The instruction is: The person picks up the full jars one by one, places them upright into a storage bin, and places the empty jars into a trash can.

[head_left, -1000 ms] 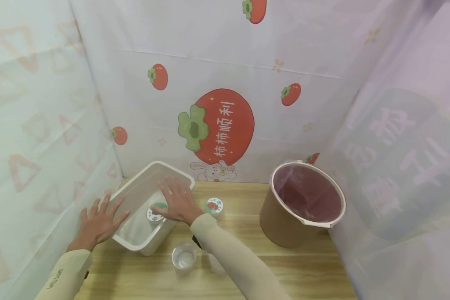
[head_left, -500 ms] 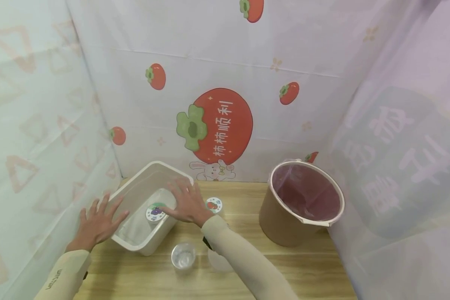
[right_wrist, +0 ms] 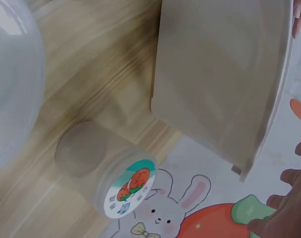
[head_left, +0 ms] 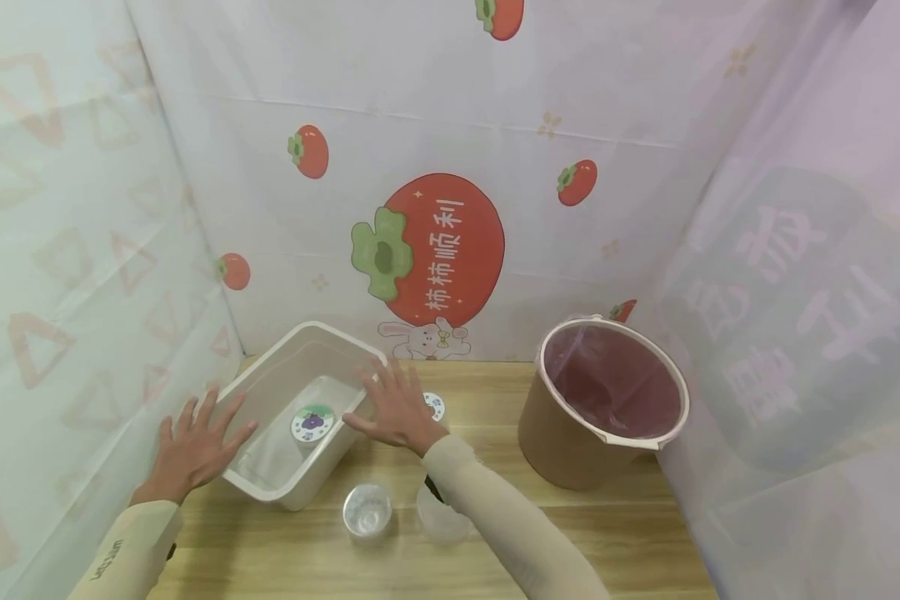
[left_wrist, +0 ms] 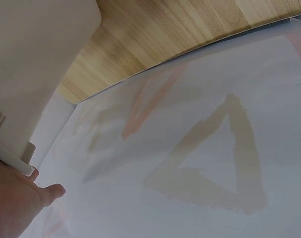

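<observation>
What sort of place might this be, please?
Probably a screened-off work booth: printed sheeting stands on three sides of a wood-grain table, which bears a pale tub and a lined bucket.

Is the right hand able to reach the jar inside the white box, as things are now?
Probably yes. The right hand holds nothing and is near the white box, which has no lid on; nothing seems to lie over the jar.
</observation>
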`<state>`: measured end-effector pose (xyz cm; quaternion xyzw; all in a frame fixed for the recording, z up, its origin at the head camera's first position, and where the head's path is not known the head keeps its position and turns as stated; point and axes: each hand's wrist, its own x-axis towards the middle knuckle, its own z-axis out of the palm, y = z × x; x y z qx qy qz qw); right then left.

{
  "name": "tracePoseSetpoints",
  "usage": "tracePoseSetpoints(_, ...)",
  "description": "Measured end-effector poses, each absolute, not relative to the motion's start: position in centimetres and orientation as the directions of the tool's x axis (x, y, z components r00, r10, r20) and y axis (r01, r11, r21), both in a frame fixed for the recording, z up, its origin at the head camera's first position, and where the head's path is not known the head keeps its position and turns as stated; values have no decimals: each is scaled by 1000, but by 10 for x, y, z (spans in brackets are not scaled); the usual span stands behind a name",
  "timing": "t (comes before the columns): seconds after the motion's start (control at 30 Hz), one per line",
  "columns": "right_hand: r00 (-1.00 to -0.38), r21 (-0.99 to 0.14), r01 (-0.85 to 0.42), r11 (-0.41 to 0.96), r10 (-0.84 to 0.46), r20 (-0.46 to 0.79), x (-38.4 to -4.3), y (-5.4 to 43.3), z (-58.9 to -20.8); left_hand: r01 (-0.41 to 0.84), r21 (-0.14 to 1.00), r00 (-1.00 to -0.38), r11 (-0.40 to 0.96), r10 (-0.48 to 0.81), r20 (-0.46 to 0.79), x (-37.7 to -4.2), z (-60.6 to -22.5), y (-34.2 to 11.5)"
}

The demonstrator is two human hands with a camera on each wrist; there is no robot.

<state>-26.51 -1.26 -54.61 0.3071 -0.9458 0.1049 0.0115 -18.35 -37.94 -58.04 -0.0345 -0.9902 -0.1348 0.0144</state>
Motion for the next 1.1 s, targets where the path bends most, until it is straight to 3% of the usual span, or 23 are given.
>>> tracePoseSetpoints(0.6, -834, -153, -551, 820, -537, 127, -267, 22, -550, 100, 269, -992, 958, 74, 105, -187, -578, -371)
tracePoseSetpoints(0.77, -844, -177, -536, 826, -523, 118, -266, 30, -552, 117, 269, -992, 956, 99, 81, -191, -576, -362)
tracePoseSetpoints(1.1, -857, -211, -515, 830, -496, 140, -263, 50, -558, 193, 239, -976, 952, 160, 151, -195, -572, -336)
